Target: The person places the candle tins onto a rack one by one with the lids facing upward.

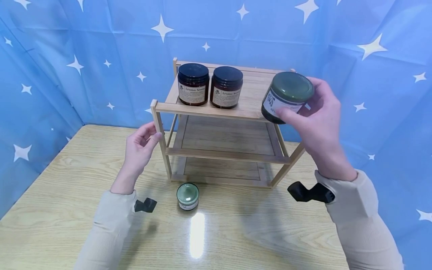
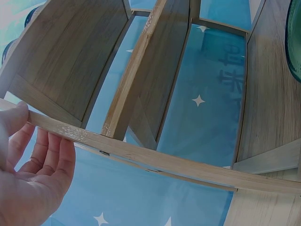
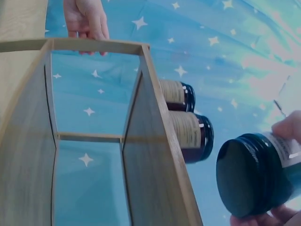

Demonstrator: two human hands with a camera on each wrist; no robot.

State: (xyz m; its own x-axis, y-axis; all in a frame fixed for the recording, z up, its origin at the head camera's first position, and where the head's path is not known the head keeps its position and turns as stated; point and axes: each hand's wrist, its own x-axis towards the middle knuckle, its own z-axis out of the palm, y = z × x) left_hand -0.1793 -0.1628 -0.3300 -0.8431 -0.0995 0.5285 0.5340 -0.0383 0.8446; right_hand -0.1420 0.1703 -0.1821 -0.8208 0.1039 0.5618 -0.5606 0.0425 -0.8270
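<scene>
My right hand (image 1: 320, 116) grips a dark green jar (image 1: 291, 90) by its side, thumb across the white label. The jar is slightly tilted and overlaps the right end of the top board in the head view; the right wrist view has its broad round end (image 3: 237, 179) facing the camera. On the left, my left hand (image 1: 141, 148) holds the front post of the wooden shelf (image 1: 219, 153), thumb on one side and fingers on the other, as the post (image 2: 89, 137) shows in the left wrist view. Two brown jars with black lids (image 1: 193, 83) (image 1: 227, 87) stand side by side on the top board.
A small jar with a pale green lid (image 1: 187, 195) stands on the wood-grain table (image 1: 84, 210) before the shelf's front left. Below the top board are two more tiers (image 1: 229, 135). Blue cloth with white stars (image 1: 111, 48) hangs behind and at both sides.
</scene>
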